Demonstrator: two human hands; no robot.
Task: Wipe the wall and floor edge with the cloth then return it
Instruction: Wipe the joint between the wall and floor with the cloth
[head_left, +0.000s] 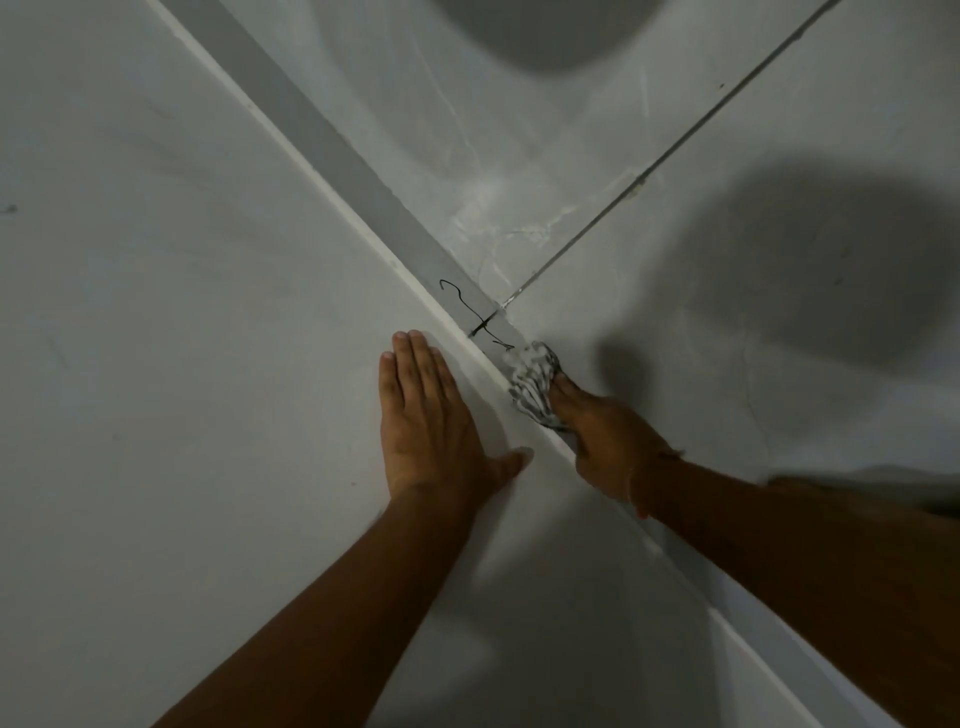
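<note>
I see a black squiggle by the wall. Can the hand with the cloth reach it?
Probably yes. The right hand presses the cloth on the floor edge just short of the black squiggle, with nothing between them.

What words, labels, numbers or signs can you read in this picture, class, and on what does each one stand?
None can be read. The only mark is a black scribble on the grey strip between wall and floor, ahead of the cloth; it forms no letters.

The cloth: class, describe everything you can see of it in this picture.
The cloth is a small crumpled wad, white with dark streaks or stripes, soft and creased. The right hand presses it into the grey strip where wall meets floor, beside a black scribble. The fingers cover its lower part.
</note>
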